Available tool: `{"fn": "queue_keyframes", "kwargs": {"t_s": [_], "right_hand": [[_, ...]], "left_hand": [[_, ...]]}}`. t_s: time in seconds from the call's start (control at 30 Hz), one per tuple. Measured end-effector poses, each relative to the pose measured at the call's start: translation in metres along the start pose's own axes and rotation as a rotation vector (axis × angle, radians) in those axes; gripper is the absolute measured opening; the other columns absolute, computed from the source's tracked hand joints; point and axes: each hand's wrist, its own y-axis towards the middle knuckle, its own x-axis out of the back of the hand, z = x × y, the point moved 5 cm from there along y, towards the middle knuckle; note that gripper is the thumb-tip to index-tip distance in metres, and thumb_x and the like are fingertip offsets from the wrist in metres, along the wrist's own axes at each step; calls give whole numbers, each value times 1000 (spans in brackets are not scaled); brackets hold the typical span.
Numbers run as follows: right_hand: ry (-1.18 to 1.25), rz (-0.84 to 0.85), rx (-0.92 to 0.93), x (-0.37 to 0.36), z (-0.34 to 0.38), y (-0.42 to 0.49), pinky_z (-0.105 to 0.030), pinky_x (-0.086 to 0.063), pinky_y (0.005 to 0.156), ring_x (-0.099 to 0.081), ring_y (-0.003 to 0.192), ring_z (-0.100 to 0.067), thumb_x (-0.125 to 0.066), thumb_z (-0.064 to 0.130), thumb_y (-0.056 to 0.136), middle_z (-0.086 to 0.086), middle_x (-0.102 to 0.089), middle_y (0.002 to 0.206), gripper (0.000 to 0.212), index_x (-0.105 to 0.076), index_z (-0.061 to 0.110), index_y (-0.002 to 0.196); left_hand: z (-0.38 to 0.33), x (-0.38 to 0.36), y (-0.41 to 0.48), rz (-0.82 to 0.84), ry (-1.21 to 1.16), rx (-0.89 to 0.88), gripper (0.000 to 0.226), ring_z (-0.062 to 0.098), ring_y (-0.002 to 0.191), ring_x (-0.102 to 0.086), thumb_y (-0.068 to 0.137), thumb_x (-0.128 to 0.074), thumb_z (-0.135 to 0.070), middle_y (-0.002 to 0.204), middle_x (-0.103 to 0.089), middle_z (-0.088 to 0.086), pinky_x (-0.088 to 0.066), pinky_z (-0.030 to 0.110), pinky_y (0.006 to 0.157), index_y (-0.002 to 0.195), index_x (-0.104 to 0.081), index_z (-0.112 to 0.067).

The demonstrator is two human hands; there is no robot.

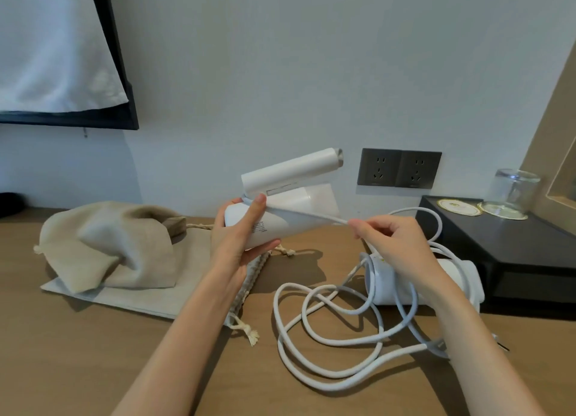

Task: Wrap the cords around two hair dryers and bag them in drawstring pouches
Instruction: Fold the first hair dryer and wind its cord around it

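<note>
My left hand (241, 233) grips a white folded hair dryer (290, 194) above the wooden table, thumb and fingers curled round its barrel. My right hand (396, 244) pinches that dryer's white cord (311, 214), stretched taut from the barrel toward the right. More white cord (327, 331) lies in loose loops on the table. A second white hair dryer (458, 281) lies on its side under my right wrist. Two beige drawstring pouches sit at the left: one bulging (112, 244), one flat (174, 294) beneath it.
A black tray (498, 244) at the right holds a glass (514, 191) and round coasters (458, 207). A dark double wall socket (399, 168) is behind the dryer. A framed dark screen (62, 57) hangs at the upper left. Wooden table (93, 369) surface shows at the front left.
</note>
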Motion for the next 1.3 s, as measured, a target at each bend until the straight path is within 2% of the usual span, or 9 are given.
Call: {"fn": "queue_keyframes", "kwargs": {"t_s": [0.27, 0.53, 0.63, 0.7, 0.73, 0.8, 0.87, 1.13, 1.3], "right_hand": [[-82, 447, 79, -57, 8, -13, -23, -33, 54, -37, 52, -19, -54, 44, 92, -13, -45, 54, 29, -76, 29, 82], [-237, 456, -60, -63, -4, -12, -39, -41, 60, -53, 59, -21, -56, 63, 80, -4, -63, 65, 31, -74, 37, 77], [-55, 385, -103, -48, 8, -7, -49, -48, 93, -63, 97, -33, -73, 36, 80, -19, -69, 99, 30, -72, 9, 93], [-32, 385, -126, -41, 9, -6, -59, -38, 100, -49, 109, -52, -78, 54, 66, -40, -55, 111, 85, -58, -18, 105], [-37, 404, -151, -39, 7, -4, -61, -39, 97, -48, 108, -54, -76, 60, 64, -42, -53, 110, 89, -58, -17, 106], [-47, 401, -255, -34, 9, -1, -49, -52, 73, -55, 79, -49, -70, 39, 81, -33, -61, 85, 35, -73, 5, 86], [-2, 445, -316, -27, 7, 1, -26, -32, 47, -36, 47, -22, -70, 38, 78, -10, -46, 54, 29, -68, 24, 54], [-26, 421, -358, 2, 30, 9, -25, -29, 57, -39, 63, -20, -71, 27, 79, -11, -47, 71, 27, -60, 9, 62], [-163, 505, -352, 6, 58, 12, -20, -15, 41, -21, 42, -9, -64, 40, 87, 8, -31, 46, 29, -76, 22, 68]], "left_hand": [[-6, 13, 3, -129, -217, 73, 46, 25, 97, -61, 81, -69, -39, 117, -54, 12, -57, 29, 53, 116, -51, -17], [-4, -7, -7, 123, 15, 120, 19, 12, 70, -62, 88, -59, -40, 80, -62, 0, -55, 25, 50, 92, -57, -22], [-7, -9, -8, 264, 93, 100, 29, 10, 43, -52, 77, -67, -41, 58, -57, -2, -39, 16, 33, 90, -58, -17], [-6, -9, -7, 333, 77, 115, 39, 11, 38, -51, 68, -77, -42, 57, -57, 0, -37, 14, 30, 90, -60, -14], [-6, -9, -6, 358, 46, 125, 45, 11, 38, -52, 61, -77, -44, 59, -58, 1, -37, 15, 30, 89, -61, -13], [-8, -7, -4, 396, 13, 133, 57, 13, 38, -52, 44, -84, -48, 62, -58, 3, -37, 15, 29, 87, -65, -15], [-10, -4, -3, 443, 29, 128, 65, 13, 38, -51, 30, -90, -54, 62, -58, 3, -36, 15, 29, 79, -70, -17], [-14, -4, -10, 613, 236, 70, 64, 24, 67, -49, 33, -86, -65, 87, -54, 13, -35, 29, 54, 87, -73, -32], [-23, -8, -20, 666, 389, -31, 68, 14, 66, -64, 55, -71, -45, 104, -62, 4, -44, 24, 39, 121, -58, -43]]}}
